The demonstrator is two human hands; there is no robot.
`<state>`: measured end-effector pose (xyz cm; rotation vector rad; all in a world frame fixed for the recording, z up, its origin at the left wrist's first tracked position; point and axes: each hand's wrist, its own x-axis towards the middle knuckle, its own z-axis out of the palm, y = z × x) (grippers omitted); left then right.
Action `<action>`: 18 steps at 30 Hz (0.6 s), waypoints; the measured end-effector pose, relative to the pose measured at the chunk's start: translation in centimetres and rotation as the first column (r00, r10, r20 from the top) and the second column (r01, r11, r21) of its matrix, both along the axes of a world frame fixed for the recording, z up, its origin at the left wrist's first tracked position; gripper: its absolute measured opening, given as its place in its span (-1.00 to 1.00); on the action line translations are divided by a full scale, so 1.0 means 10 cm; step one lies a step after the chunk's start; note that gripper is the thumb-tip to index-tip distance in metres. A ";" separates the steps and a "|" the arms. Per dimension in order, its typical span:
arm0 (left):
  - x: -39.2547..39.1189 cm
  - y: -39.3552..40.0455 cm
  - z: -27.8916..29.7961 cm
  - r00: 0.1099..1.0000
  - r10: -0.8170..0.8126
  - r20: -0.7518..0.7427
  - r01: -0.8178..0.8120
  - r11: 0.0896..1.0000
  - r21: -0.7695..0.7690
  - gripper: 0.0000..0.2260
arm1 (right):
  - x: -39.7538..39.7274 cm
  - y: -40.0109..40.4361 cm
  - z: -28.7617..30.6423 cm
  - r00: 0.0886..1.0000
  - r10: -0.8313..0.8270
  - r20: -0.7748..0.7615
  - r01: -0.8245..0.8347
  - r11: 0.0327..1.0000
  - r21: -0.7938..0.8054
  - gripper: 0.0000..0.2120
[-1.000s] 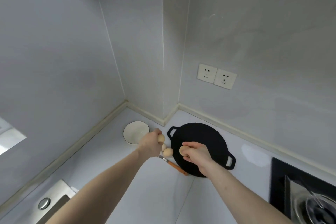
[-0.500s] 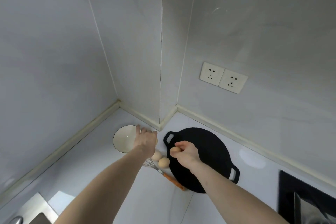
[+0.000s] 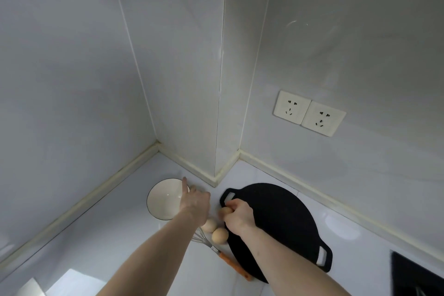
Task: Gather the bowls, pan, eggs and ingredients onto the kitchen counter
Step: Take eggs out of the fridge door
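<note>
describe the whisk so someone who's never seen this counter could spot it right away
Find the big black pan on the white counter. Along its near-left edge lies the whisk, wire loops pointing toward two loose eggs. It is the only long thin item, with an orange handle.

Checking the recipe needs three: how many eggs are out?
3. One egg in the right hand; two on the counter by the whisk, at and. The left hand may hide more.
</note>
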<state>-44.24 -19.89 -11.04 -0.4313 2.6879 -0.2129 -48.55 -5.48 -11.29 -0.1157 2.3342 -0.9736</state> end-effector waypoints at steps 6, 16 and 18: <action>-0.02 -0.02 -0.07 1.000 0.013 -0.018 -0.012 1.000 0.028 -0.71 | -0.02 -0.12 -0.09 1.000 0.015 0.015 -0.015 1.000 0.005 -0.59; -0.05 -0.02 -0.04 1.000 0.030 0.004 -0.031 0.998 0.060 -0.71 | 0.00 -0.12 -0.04 1.000 0.014 0.011 -0.014 1.000 -0.009 -0.59; -0.04 -0.04 -0.04 0.999 0.034 0.013 -0.035 0.997 0.065 -0.67 | 0.02 -0.11 -0.02 1.000 0.009 0.028 -0.008 1.000 -0.020 -0.59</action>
